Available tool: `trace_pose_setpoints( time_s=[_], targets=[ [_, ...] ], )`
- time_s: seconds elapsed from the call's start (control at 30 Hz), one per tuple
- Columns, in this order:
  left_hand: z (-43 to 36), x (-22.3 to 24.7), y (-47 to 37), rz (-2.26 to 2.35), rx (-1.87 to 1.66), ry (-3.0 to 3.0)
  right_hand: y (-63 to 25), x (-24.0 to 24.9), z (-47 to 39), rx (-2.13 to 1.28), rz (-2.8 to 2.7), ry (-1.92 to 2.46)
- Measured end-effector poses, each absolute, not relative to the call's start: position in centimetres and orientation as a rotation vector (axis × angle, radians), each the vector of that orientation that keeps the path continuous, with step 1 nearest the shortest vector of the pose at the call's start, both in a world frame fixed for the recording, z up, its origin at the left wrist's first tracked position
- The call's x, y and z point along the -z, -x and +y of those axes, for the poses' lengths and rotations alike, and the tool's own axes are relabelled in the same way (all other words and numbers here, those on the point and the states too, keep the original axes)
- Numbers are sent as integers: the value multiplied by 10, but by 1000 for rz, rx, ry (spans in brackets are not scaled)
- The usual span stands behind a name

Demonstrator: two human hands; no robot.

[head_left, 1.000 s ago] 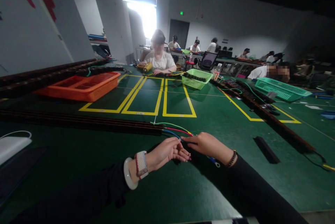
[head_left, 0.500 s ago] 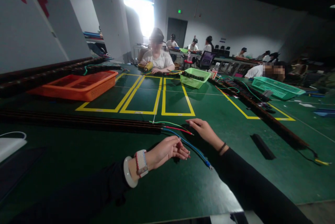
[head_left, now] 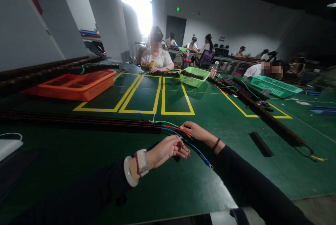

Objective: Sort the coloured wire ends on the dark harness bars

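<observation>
A long dark bundle of sleeved cable [head_left: 126, 124] lies across the table, its end just beyond my hands. From that end come a thin green wire [head_left: 164, 122], a red wire [head_left: 173, 128] and a blue cable [head_left: 197, 150] with a ring terminal. My left hand [head_left: 168, 150] is half curled with its fingers apart, close to the near side of the blue cable, and nothing is in it. My right hand [head_left: 196, 131] has its fingers curled onto the green wire, just behind the red one. It covers the green wire's tip, and its thumb is hidden.
An orange basket [head_left: 89, 93] stands at the left. Light green [head_left: 195, 84] and teal [head_left: 275, 92] baskets sit farther back. Another dark cable bundle [head_left: 273, 123] runs diagonally on the right, near a short black strip [head_left: 261, 144]. Co-workers sit beyond the table.
My right hand has moved left and down onto the wires, from a little above them. My left hand has stayed nearly where it was. The view has shifted slightly.
</observation>
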State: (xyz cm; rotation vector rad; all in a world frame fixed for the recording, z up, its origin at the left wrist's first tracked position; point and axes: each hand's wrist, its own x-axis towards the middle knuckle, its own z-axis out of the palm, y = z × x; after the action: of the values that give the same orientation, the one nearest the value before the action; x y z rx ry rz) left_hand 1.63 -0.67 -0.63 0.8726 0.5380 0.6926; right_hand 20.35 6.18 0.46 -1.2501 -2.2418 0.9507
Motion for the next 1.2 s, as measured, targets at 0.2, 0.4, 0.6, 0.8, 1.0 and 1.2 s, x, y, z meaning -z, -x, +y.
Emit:
trace_pose_setpoints(
  time_s=[0.2, 0.4, 0.6, 0.8, 1.0, 1.2],
  targets=[
    [-7, 5, -17, 551, -692, -845, -199, -10, 54, -1440, -2003, 1140],
    [-6, -1, -17, 571, -656, -775, -198, -15, 50, -1424, -2130, 1120],
    [-6, -2, -17, 563, -691, -654, -190, -21, 37, -700, -2472, 1167],
    [-6, -3, -22, 579, -851, -503, -179, -23, 21, 350, -2672, 1010],
    [-4, -6, -26, 570, -972, -355, -177, -26, 13, 653, -2777, 866],
    [-4, -4, -27, 645, -1029, -378, -178, -31, 13, 500, -2752, 766]
  ],
)
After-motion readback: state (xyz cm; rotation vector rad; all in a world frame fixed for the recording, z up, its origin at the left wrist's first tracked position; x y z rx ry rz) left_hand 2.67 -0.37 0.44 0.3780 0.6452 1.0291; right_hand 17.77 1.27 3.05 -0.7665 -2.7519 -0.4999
